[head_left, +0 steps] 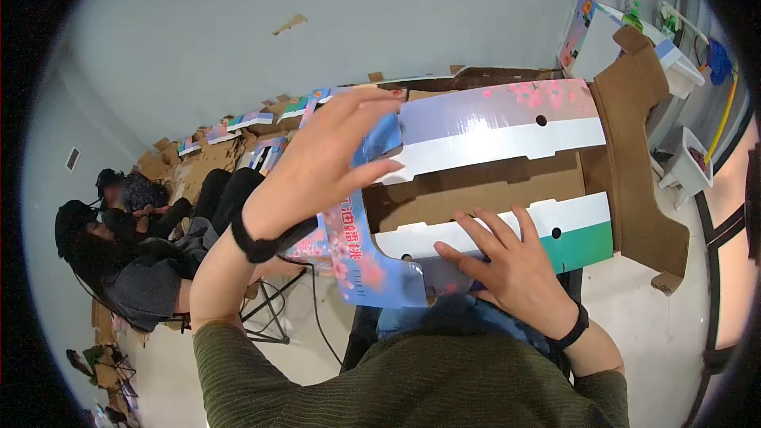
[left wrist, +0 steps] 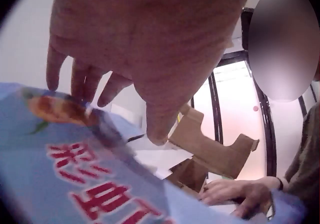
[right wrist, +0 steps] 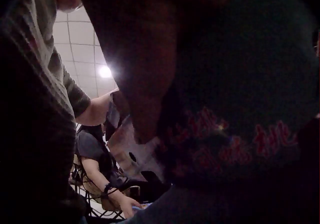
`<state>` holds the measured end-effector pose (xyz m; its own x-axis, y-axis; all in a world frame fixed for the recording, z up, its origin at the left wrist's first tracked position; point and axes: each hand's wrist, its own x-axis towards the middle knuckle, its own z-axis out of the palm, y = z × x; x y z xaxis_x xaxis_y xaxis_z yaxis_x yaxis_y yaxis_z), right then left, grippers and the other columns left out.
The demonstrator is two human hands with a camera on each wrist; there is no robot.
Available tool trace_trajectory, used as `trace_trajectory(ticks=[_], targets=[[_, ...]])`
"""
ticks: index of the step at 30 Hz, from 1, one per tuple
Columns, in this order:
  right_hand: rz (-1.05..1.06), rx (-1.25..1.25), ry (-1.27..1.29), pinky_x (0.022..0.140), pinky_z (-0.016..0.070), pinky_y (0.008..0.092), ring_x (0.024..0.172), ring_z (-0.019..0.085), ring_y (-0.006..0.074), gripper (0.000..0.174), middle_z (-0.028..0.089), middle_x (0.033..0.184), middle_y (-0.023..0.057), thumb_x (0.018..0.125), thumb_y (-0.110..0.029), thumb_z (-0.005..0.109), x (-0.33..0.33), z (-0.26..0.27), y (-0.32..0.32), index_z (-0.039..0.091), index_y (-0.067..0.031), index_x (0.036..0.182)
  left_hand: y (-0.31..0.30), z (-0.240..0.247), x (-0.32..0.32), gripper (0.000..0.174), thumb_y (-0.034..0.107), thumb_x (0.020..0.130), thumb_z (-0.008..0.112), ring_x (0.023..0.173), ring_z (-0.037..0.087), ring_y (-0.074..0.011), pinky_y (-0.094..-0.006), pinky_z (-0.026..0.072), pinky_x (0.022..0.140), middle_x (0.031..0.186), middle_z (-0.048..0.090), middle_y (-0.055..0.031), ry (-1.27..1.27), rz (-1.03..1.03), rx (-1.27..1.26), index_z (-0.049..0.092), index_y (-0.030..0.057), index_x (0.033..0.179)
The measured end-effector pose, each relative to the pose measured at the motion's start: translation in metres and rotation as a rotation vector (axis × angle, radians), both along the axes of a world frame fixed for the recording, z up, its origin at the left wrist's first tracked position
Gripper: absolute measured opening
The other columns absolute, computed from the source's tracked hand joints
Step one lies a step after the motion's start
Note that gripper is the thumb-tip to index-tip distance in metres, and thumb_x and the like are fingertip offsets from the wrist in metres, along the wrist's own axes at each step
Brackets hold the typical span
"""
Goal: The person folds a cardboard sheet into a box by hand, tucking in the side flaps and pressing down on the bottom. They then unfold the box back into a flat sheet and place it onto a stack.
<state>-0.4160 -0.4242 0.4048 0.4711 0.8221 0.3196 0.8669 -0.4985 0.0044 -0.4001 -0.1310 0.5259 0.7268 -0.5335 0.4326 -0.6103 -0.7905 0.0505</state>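
Note:
A printed cardboard box [head_left: 491, 131] lies across the person's lap, its two long side panels folded inward over a brown interior. At its left end stands a blue flap with red characters [head_left: 353, 226], also large in the left wrist view [left wrist: 100, 174]. The left hand [head_left: 329, 150] is spread over the upper left corner, fingers extended; whether it touches the panel is unclear. On the near white and green panel [head_left: 583, 242] rests the right hand [head_left: 511, 269], fingers spread. The right wrist view is dark, with printed cardboard [right wrist: 225, 139] beside the hand.
A brown end flap [head_left: 634, 143] extends at the box's right. Two seated people [head_left: 147, 285] are at the left, near a folding stool [head_left: 273, 313]. Cardboard pieces [head_left: 210, 162] lie along the wall. A sink [head_left: 678, 67] and a white bin [head_left: 688, 165] stand at the right.

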Motion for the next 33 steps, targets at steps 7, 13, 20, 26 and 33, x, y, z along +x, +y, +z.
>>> trace_trajectory(ticks=[7, 13, 20, 26, 33], targets=[[-0.011, 0.001, 0.018, 0.114, 0.033, 0.0618, 0.141, 0.042, 0.0296, 0.093, 0.043, 0.154, 0.0074, 0.065, -0.038, 0.089, -0.002, 0.005, -0.001, 0.053, -0.0347, 0.15, 0.009, -0.011, 0.023, 0.067, 0.029, 0.081, 0.084, 0.117, 0.059, -0.0367, -0.0423, 0.0487, 0.099, 0.128, 0.06, -0.0196, 0.098, 0.196, -0.097, 0.058, 0.0001, 0.135], [-0.025, 0.027, 0.024, 0.113, 0.0327, 0.062, 0.14, 0.043, 0.0293, 0.089, 0.046, 0.152, 0.0077, 0.066, -0.038, 0.088, 0.001, 0.006, 0.001, 0.054, -0.0342, 0.149, 0.007, -0.012, 0.021, 0.067, 0.019, 0.077, 0.089, 0.121, 0.058, -0.0293, -0.038, 0.0476, 0.102, 0.13, 0.059, -0.0159, 0.027, 0.137, -0.199, 0.059, 0.0016, 0.134], [0.012, 0.038, 0.075, 0.111, 0.033, 0.0603, 0.137, 0.046, 0.0338, 0.088, 0.048, 0.149, 0.0142, 0.069, -0.038, 0.088, 0.001, 0.014, -0.003, 0.053, -0.032, 0.149, 0.038, 0.005, 0.005, 0.069, 0.009, 0.081, 0.086, 0.125, 0.055, -0.0187, -0.0331, 0.0455, 0.106, 0.136, 0.057, -0.0063, 0.298, -0.047, -0.752, 0.053, 0.0031, 0.142], [-0.064, 0.188, 0.034, 0.11, 0.0354, 0.0523, 0.131, 0.049, 0.0313, 0.107, 0.051, 0.142, 0.0164, 0.057, -0.04, 0.093, 0.001, 0.01, 0.001, 0.048, -0.0203, 0.152, 0.104, -0.009, 0.005, 0.068, 0.001, 0.087, 0.076, 0.13, 0.054, -0.0199, -0.0344, 0.046, 0.107, 0.144, 0.054, -0.008, 0.258, -0.076, -0.999, 0.046, 0.0003, 0.148], [-0.093, 0.151, -0.174, 0.107, 0.0388, 0.0476, 0.122, 0.053, 0.028, 0.104, 0.054, 0.13, 0.0113, 0.058, -0.048, 0.087, -0.015, 0.018, -0.013, 0.05, -0.0115, 0.148, 0.187, -0.059, -0.009, 0.041, 0.017, 0.101, 0.06, 0.106, 0.067, -0.0129, -0.0291, 0.0525, 0.092, 0.117, 0.069, -0.0082, 0.307, 0.282, -1.197, 0.055, -0.0003, 0.138]])
